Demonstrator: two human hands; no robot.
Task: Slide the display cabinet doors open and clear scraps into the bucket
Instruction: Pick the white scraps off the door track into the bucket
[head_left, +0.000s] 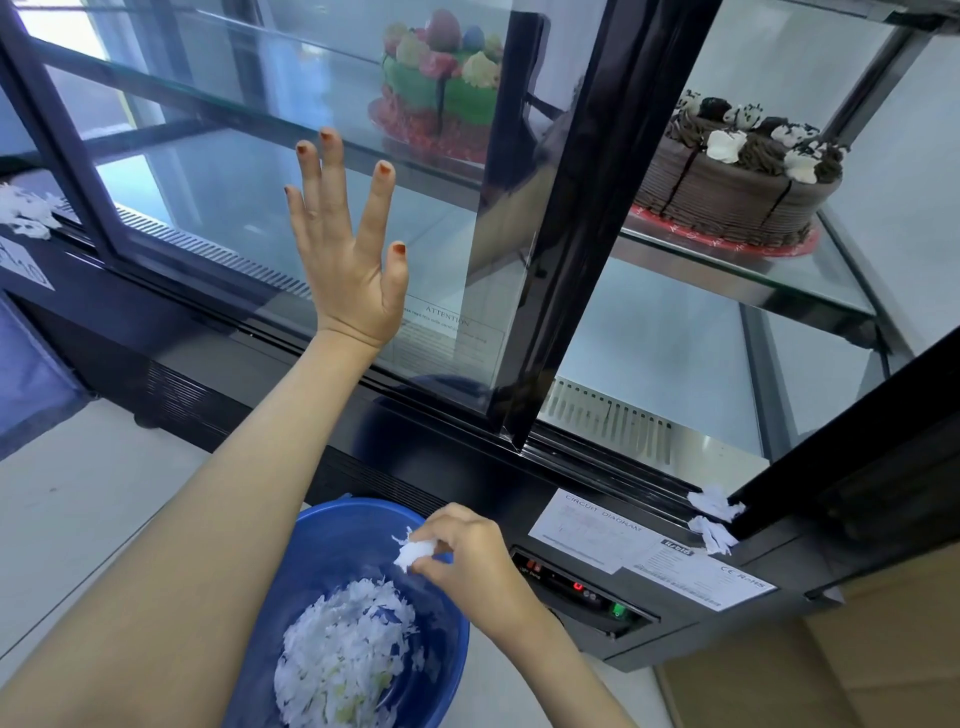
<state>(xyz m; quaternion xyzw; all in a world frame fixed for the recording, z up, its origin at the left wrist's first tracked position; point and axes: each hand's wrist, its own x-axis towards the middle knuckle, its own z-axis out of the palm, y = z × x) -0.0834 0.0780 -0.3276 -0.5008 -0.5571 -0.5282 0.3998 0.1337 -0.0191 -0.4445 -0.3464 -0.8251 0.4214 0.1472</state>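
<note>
Left hand (348, 260) spread flat against the sliding glass door (234, 156); right hand (467, 561) pinches a paper wad (413, 553) above the blue bucket (332, 545). It looks feather-light and crushable, so fingertips should do; loose scraps (714, 519) lie off to that hand's right

floor (78, 519): blue bucket (322, 551) | glass shelf (753, 280): chocolate cake (727, 187), green cake (441, 98) | cabinet sill (597, 460): white scraps (714, 519)

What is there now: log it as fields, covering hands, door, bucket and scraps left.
left hand: fingers spread, palm against the sliding glass door
right hand: pinches a wad of white scraps above the blue bucket
bucket: holds a heap of scraps
cabinet: open at right, chocolate cake exposed
scraps left: clumps at the track's right end, another pile far left
</note>
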